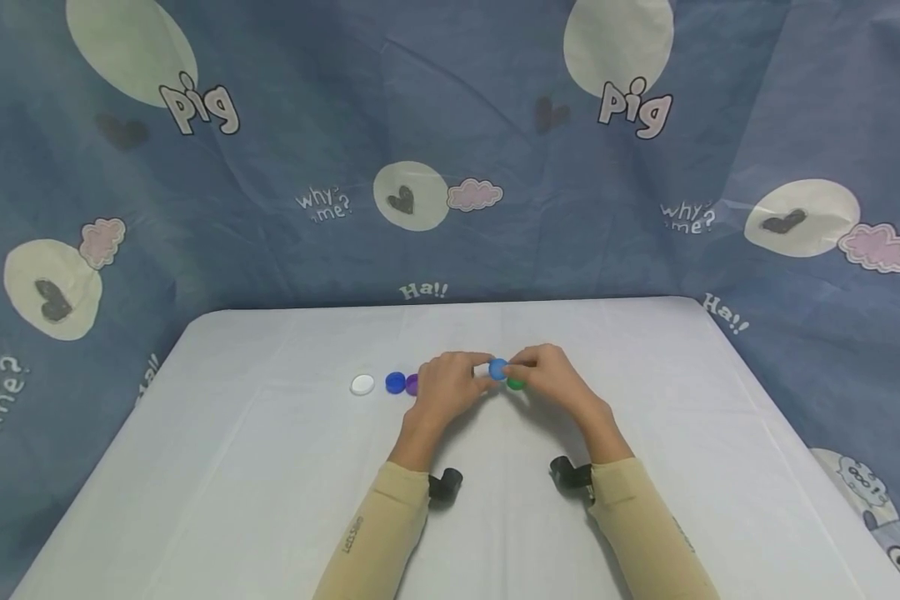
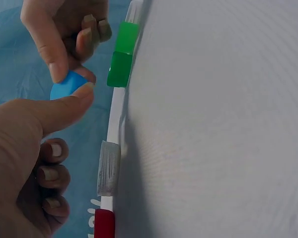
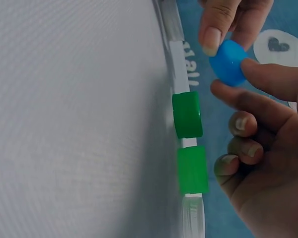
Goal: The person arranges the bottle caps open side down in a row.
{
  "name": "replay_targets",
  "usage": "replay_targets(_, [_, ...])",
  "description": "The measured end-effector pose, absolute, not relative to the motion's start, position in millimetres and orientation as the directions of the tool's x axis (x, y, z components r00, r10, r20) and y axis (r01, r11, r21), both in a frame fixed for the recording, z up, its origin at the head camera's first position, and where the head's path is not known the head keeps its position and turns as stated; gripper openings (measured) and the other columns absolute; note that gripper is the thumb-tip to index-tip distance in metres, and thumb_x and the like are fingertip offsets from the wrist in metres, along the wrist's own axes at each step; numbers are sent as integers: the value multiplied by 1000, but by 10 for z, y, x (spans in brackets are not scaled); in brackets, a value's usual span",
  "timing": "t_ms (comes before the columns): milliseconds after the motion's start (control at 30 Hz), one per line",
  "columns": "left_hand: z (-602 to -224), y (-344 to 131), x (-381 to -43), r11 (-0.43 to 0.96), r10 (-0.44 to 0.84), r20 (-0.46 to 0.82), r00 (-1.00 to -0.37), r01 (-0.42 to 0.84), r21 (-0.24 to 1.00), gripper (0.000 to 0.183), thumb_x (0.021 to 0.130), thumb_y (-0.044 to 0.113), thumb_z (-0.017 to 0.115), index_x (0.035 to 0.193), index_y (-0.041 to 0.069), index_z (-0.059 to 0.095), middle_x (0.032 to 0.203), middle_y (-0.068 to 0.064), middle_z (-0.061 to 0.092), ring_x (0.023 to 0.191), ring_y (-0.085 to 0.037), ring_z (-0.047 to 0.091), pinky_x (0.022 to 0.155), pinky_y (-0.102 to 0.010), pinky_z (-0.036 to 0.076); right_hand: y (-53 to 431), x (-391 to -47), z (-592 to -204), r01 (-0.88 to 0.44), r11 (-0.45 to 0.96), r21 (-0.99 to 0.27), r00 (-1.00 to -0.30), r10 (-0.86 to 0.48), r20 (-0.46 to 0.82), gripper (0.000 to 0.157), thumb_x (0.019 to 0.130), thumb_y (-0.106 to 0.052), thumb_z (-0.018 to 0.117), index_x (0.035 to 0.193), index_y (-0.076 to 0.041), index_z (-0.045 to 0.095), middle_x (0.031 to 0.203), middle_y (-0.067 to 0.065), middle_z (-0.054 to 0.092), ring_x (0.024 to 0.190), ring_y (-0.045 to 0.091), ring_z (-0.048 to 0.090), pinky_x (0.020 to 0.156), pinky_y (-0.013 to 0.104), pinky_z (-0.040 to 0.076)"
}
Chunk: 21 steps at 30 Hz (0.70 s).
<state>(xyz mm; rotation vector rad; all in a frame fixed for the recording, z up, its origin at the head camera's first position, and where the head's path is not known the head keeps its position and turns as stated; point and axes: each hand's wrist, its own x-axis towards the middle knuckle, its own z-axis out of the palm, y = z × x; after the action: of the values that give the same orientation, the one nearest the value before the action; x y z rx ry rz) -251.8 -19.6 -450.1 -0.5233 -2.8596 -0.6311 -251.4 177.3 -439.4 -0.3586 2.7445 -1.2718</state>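
Observation:
Above the white table (image 1: 450,533), my two hands meet at a light blue bottle cap (image 1: 497,369). My left hand (image 1: 447,388) pinches one side of the cap between thumb and fingertip. Opposite it, my right hand (image 1: 558,379) pinches the other side with thumb and forefinger. The right wrist view shows the blue cap (image 3: 229,63) raised off the table, its smooth face visible. Below the hands stand a dark green cap (image 3: 187,115) and a brighter green cap (image 3: 192,169), untouched.
A white cap (image 1: 362,384), a dark blue cap (image 1: 395,382) and a partly covered purple cap (image 1: 412,384) lie left of my left hand. A translucent ridged cap (image 2: 109,168) and a red cap (image 2: 104,223) stand in the row. Behind hangs a blue patterned cloth (image 1: 450,108).

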Motion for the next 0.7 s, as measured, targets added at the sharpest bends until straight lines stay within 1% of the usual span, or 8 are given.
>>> replay_targets(33, [-4499, -198, -2519, 847, 303, 242, -922, 377, 374, 34, 86, 47, 74, 119, 39, 72, 112, 10, 75, 80, -13, 66, 57, -29, 43, 1774, -2512, -4391, -170, 626, -761, -967, -254, 8, 24, 92, -33, 69, 96, -12, 79, 95, 6, 76, 91, 19, 69, 86, 39, 53])
replay_targets(133, [-4488, -205, -2520, 838, 307, 271, -912, 394, 377, 37, 84, 43, 77, 121, 39, 70, 95, 9, 77, 72, -13, 62, 54, -28, 42, 1783, -2512, -4383, -161, 629, -760, -966, -258, -8, 27, 93, -33, 67, 92, -9, 79, 91, 7, 76, 87, 19, 66, 81, 35, 51])
replay_targets(267, [-4473, -218, -2526, 820, 316, 287, -904, 413, 397, 37, 84, 38, 78, 119, 38, 71, 69, 9, 67, 62, -12, 53, 52, -27, 39, 1785, -2504, -4353, -143, 621, -771, -964, -265, -34, 29, 93, -33, 66, 90, -7, 78, 90, 9, 75, 86, 20, 63, 78, 32, 48])
replay_targets(300, [-4473, -221, -2528, 817, 318, 287, -904, 414, 401, 36, 84, 38, 78, 119, 38, 72, 69, 9, 67, 62, -11, 52, 52, -27, 39, 1785, -2501, -4347, -144, 621, -771, -962, -270, -37, 29, 93, -33, 65, 90, -7, 78, 90, 9, 75, 87, 20, 64, 79, 32, 48])
replay_targets(400, [-4470, -234, -2529, 810, 318, 277, -907, 412, 418, 33, 84, 38, 78, 116, 38, 73, 78, 9, 73, 64, -10, 53, 52, -27, 39, 1786, -2499, -4348, -147, 620, -771, -959, -281, -44, 30, 93, -34, 65, 93, -8, 79, 93, 8, 75, 91, 21, 65, 83, 36, 50])
replay_targets(500, [-4469, -248, -2533, 811, 317, 265, -911, 405, 422, 32, 83, 43, 78, 115, 38, 74, 86, 10, 76, 67, -10, 54, 55, -27, 40, 1793, -2503, -4364, -152, 621, -769, -956, -291, -47, 29, 93, -34, 67, 99, -9, 79, 99, 8, 76, 98, 24, 68, 89, 41, 52])
replay_targets(600, [-4465, -262, -2534, 814, 321, 246, -915, 399, 423, 34, 82, 48, 77, 114, 38, 74, 75, 10, 71, 65, -9, 54, 54, -27, 40, 1800, -2511, -4374, -153, 624, -767, -955, -293, -47, 28, 91, -34, 70, 105, -10, 78, 107, 8, 75, 103, 24, 67, 90, 42, 53])
replay_targets(700, [-4460, -275, -2534, 815, 329, 225, -917, 396, 423, 35, 81, 50, 77, 114, 37, 74, 68, 11, 63, 63, -9, 53, 53, -28, 39, 1802, -2512, -4376, -156, 624, -766, -956, -289, -41, 30, 89, -32, 73, 110, -11, 76, 106, 8, 74, 95, 22, 62, 80, 37, 51])
